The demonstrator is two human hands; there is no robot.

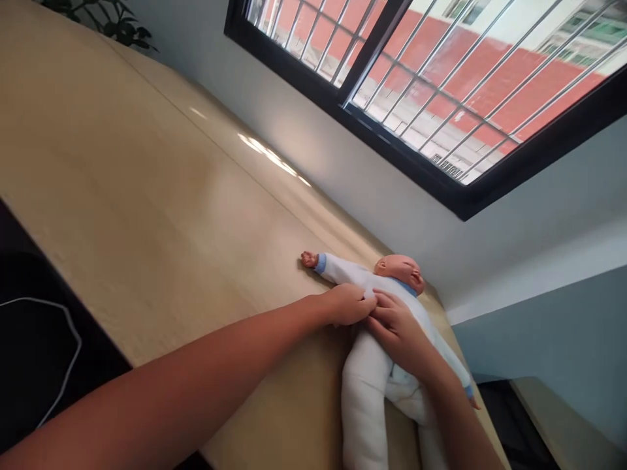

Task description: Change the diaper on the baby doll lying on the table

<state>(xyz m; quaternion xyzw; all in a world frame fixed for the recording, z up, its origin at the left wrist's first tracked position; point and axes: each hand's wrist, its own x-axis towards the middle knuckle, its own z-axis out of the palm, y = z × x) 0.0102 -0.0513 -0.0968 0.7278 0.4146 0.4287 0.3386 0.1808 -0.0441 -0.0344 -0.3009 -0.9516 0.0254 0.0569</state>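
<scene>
— Pale wood desk (pixel 161 196) fills your view on a slant, with a dark surface (pixel 34 365) and a white cable (pixel 78 343) at the far left, plant leaves (pixel 102 19) above, then a grey wall (pixel 343 176) under a black-framed window (pixel 431 85) with metal bars. Where's your left side?
— Your left forearm (pixel 171 385) reaches long and low from the lower left, and your left hand (pixel 347 303) sits on the chest of the baby doll (pixel 372 365).
— Fingers?
— Curled over and closed up against the white sleepsuit (pixel 362 418); you can't tell whether they've pinched the cloth.
— And the doll?
— On its back on the desk near the far edge, head toward the wall, one arm flung out to the left of your view, legs toward you.
— Your right?
— Your right hand (pixel 396 333) lies across the chest just beside the left, fingers half spread, tips nearly touching it, grip unclear, your right forearm (pixel 455 418) rising from the lower right
</scene>
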